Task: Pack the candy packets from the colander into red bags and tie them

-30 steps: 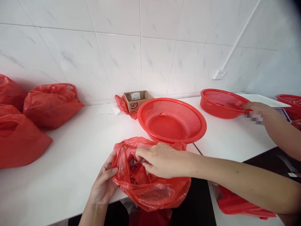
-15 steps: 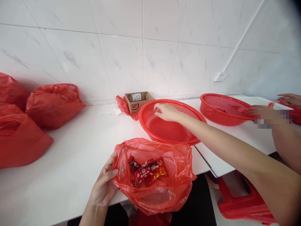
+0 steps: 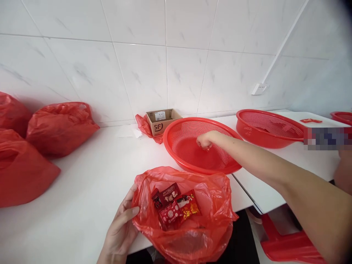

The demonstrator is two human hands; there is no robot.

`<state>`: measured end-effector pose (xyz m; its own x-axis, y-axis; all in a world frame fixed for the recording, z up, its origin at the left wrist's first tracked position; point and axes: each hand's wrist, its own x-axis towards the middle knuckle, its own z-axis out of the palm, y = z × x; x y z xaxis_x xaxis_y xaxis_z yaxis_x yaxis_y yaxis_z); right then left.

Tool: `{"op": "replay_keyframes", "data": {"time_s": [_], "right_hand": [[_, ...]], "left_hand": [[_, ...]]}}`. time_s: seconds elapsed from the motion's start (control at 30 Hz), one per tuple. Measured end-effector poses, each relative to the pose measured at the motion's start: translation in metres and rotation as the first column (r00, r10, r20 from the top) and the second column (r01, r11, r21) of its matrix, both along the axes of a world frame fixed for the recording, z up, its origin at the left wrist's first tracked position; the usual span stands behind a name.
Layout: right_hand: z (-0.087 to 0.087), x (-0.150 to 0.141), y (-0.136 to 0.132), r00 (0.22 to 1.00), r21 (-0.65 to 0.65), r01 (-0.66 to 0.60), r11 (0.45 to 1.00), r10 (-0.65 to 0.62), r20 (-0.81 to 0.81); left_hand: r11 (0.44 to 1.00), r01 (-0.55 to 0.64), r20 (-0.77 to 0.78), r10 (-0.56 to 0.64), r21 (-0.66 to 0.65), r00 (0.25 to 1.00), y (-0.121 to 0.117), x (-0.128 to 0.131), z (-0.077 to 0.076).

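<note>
A red plastic bag [image 3: 192, 234] hangs open at the near edge of the white counter [image 3: 90, 183]. Inside it lie several small red packets [image 3: 176, 207]. My left hand [image 3: 122, 229] grips the bag's left rim, thumb over the plastic. My right hand [image 3: 205, 140] reaches into the big red mesh basket [image 3: 176, 141] behind the bag. Its fingers are curled downward over the basket's floor, and whatever they hold is hidden.
Full red bags [image 3: 59, 126] sit at the left by the tiled wall. A small cardboard box [image 3: 162, 121] stands behind the basket. A second red basket [image 3: 268, 128] lies to the right, another person's arm [image 3: 345, 170] beyond it. A red stool [image 3: 288, 242] stands below.
My right hand left the bag, went to the basket's far rim, then dropped into its middle with fingers curled. The bag stayed open in my left hand. The other person's hands withdrew to the right.
</note>
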<state>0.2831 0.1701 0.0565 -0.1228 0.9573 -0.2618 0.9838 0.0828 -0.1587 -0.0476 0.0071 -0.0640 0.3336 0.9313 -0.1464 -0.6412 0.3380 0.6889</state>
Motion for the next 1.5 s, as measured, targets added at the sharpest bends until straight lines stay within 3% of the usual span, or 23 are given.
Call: {"op": "replay_keyframes", "data": {"time_s": [0.07,0.13,0.23,0.3,0.43,0.57,0.67,0.8,0.87,0.93,1.0,1.07,1.17,1.23,1.3,1.4,1.5], "right_hand": [[0.015,-0.002,-0.010,0.998,-0.074,-0.055,0.996,0.052,-0.034],[0.033,-0.009,-0.033,0.968,-0.048,-0.152,0.987,0.139,-0.209],[0.054,-0.030,-0.087,0.788,0.113,-0.275,0.955,0.291,-0.543],[0.059,-0.046,-0.124,0.771,0.155,-0.318,0.935,0.350,-0.532],[0.041,-0.057,-0.163,0.865,0.288,-0.332,0.898,0.412,-0.287],[0.009,-0.039,-0.167,0.956,0.370,-0.213,0.904,0.271,-0.112],[-0.011,-0.024,-0.169,0.973,0.367,-0.181,0.912,0.221,-0.069],[-0.027,-0.004,-0.156,0.985,0.463,-0.127,0.877,0.165,-0.042],[-0.032,0.008,-0.143,0.997,0.541,-0.062,0.839,0.076,-0.003],[-0.034,0.016,-0.135,0.999,0.653,-0.025,0.757,0.004,0.033],[-0.035,0.017,-0.138,0.999,0.739,-0.036,0.673,0.018,0.033],[-0.033,0.011,-0.149,0.995,0.760,-0.065,0.646,0.101,-0.001],[-0.034,-0.001,-0.164,0.983,0.729,-0.098,0.677,0.178,-0.033],[-0.038,-0.001,-0.162,0.986,0.696,-0.136,0.705,0.163,0.028],[-0.045,0.007,-0.147,0.990,0.644,-0.135,0.753,0.081,0.113],[-0.056,0.028,-0.118,0.980,0.559,-0.009,0.829,-0.103,0.169],[-0.058,0.037,-0.111,0.973,0.554,0.101,0.826,-0.199,0.119]], "left_hand": [[1.000,-0.005,0.001,0.005,-0.003,1.000,-0.001,0.001,0.002],[1.000,-0.012,0.003,0.012,-0.003,1.000,-0.001,0.003,0.003],[1.000,-0.018,0.003,0.018,0.003,1.000,0.000,0.002,0.002],[1.000,-0.021,0.002,0.021,0.008,1.000,0.000,0.001,-0.002],[1.000,-0.022,0.030,0.022,-0.006,0.999,-0.001,-0.003,-0.009],[0.999,-0.004,0.013,0.004,0.036,1.000,-0.005,-0.004,-0.010],[0.999,0.001,-0.006,-0.001,0.053,1.000,-0.005,-0.003,-0.009],[0.999,-0.038,0.030,0.037,0.019,0.999,-0.002,0.000,-0.007],[0.997,-0.076,0.050,0.076,0.003,0.996,-0.001,0.003,-0.005],[0.996,-0.094,0.051,0.094,-0.002,0.994,0.001,0.004,-0.005],[0.996,-0.087,0.045,0.087,-0.006,0.995,0.001,0.005,-0.005],[0.996,-0.088,0.036,0.089,-0.013,0.995,0.001,0.004,-0.005],[0.996,-0.090,0.020,0.090,-0.009,0.996,0.000,0.002,-0.006],[0.998,-0.059,0.004,0.059,0.013,0.998,-0.001,0.000,-0.006],[0.999,-0.041,-0.019,0.042,0.033,0.999,-0.001,0.000,-0.006],[0.996,-0.078,-0.038,0.080,0.042,0.996,0.001,0.000,-0.010],[0.994,-0.100,-0.041,0.102,0.043,0.994,0.003,-0.001,-0.017]]}}
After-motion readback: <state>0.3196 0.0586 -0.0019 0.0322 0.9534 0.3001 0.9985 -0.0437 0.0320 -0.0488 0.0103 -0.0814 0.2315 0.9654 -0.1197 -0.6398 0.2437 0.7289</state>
